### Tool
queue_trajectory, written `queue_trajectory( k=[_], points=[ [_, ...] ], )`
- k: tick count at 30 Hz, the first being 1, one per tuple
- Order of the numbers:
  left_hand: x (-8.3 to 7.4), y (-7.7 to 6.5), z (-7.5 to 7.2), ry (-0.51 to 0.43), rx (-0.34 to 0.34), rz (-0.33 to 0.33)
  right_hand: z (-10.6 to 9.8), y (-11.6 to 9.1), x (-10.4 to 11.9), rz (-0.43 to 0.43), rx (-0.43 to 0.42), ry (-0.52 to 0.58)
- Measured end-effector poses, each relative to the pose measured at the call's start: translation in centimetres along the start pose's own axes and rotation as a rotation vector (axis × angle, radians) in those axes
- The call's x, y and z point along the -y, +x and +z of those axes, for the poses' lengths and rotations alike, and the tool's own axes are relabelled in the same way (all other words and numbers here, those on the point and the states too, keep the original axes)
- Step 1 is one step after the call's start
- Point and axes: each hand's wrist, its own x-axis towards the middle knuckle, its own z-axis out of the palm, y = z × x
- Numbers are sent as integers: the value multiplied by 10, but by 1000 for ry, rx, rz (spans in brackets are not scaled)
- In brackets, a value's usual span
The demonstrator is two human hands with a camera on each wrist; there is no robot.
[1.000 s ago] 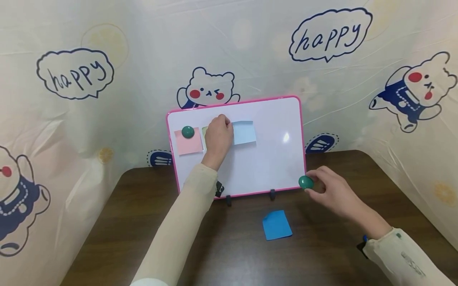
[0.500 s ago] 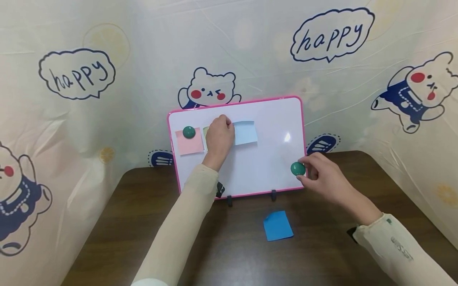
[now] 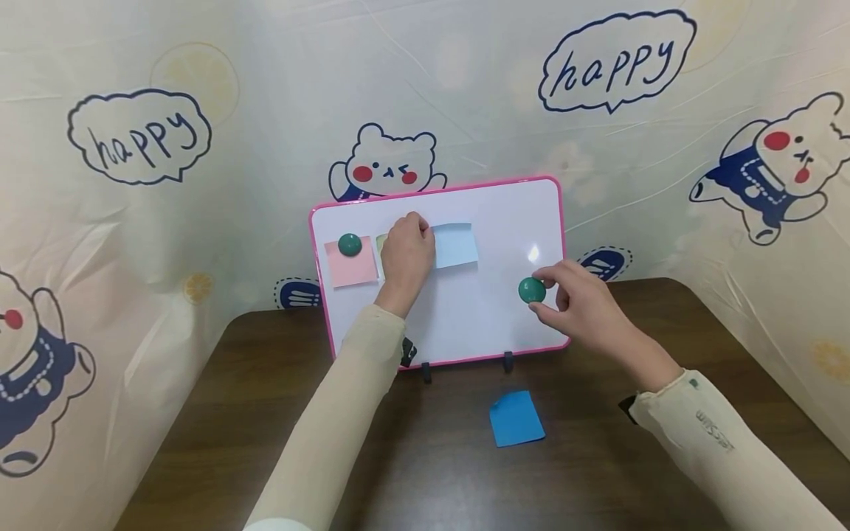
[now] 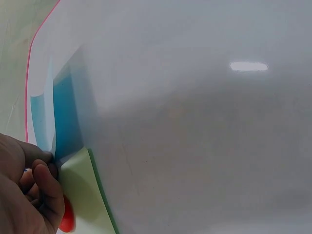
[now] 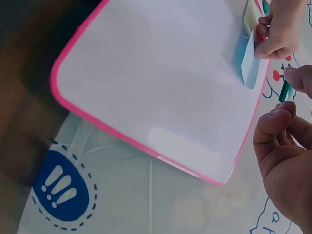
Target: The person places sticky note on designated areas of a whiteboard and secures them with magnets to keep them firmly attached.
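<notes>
A white board [image 3: 465, 317] with a pink rim stands on the table. My left hand [image 3: 408, 254] pinches the edge of a light blue sticky note [image 3: 456, 247] against its upper part; the note's free side lifts off the surface. Partly behind that hand lies a green sticky note [image 4: 80, 185], with a red round magnet [image 4: 67, 218] on it. Further left, a green magnet [image 3: 350, 245] sits on a pink sticky note [image 3: 352, 271]. My right hand [image 3: 584, 302] holds another green round magnet [image 3: 532, 290] between thumb and fingers, in front of the board's right part.
A bright blue sticky note [image 3: 516, 420] lies on the brown wooden table [image 3: 425, 472] before the board. Small black feet [image 3: 508, 361] support the board's lower edge. A printed cloth [image 3: 265, 147] hangs behind the table.
My right hand has moved up and left with the green magnet, from beside the board's lower right corner to in front of the board. My left hand stays at the light blue sticky note.
</notes>
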Motion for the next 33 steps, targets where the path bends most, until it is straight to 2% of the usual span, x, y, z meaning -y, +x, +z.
queue_trajectory(
  k=[9, 19, 33],
  points=[
    [1, 0, 0, 6, 2, 6, 9, 28, 15, -15, 3, 12],
    [2, 0, 0, 16, -4, 25, 20, 64, 30, -11, -37, 17],
    [2, 0, -2, 45, -4, 41, 43, 98, 34, 6, -62, 13]
  ],
)
